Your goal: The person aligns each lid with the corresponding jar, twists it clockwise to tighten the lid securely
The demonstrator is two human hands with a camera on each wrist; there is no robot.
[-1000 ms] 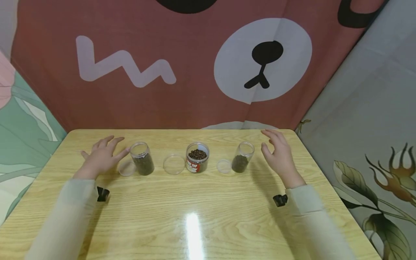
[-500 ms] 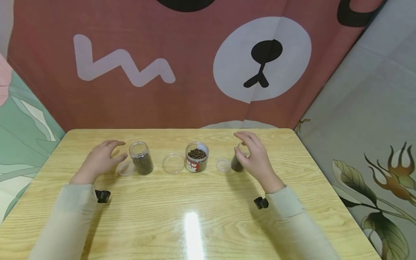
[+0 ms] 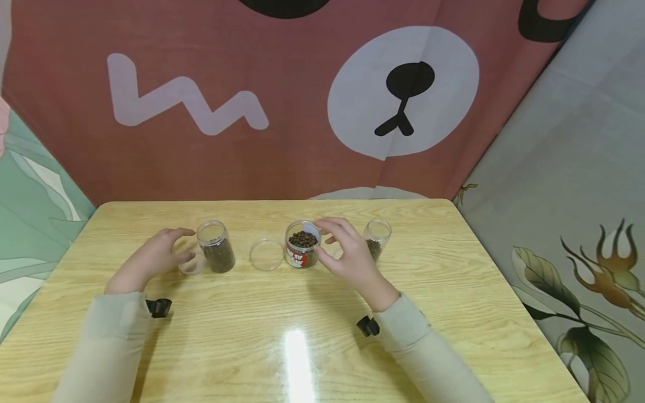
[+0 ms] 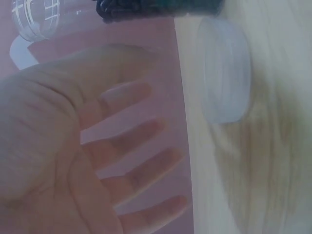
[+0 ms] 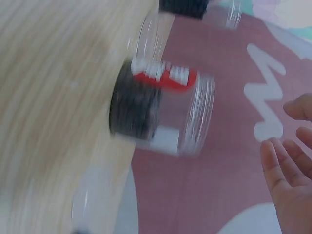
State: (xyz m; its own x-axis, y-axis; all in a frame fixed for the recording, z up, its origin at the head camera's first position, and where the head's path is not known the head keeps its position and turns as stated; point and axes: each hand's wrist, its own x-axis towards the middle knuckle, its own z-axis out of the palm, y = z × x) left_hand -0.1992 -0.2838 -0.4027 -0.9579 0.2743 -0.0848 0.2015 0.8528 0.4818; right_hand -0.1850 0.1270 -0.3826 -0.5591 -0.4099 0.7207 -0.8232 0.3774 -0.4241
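Observation:
My right hand (image 3: 350,262) reaches in beside a short clear jar (image 3: 298,257) of brown beans with a red label, fingers spread and slightly bent. In the right wrist view a gap shows between the fingers (image 5: 273,161) and that jar. My left hand (image 3: 146,262) hovers left of a taller clear jar (image 3: 219,257) of dark grains, thumb and fingers apart, holding nothing. Below it lies a small clear lid (image 4: 225,73). A second tall jar (image 3: 379,229) with dark contents stands behind my right hand, partly covered. All three jars are uncovered.
A larger clear lid (image 3: 266,256) lies flat left of the bean jar. Another small lid (image 5: 91,195) is mostly hidden by my right hand in the head view. The wooden table (image 3: 227,336) meets a printed curtain (image 3: 201,168) at its back edge.
My right hand has swept left from beyond the right jar, past it, to the bean jar. My left hand has drawn slightly back from the left jar. The jars stay put.

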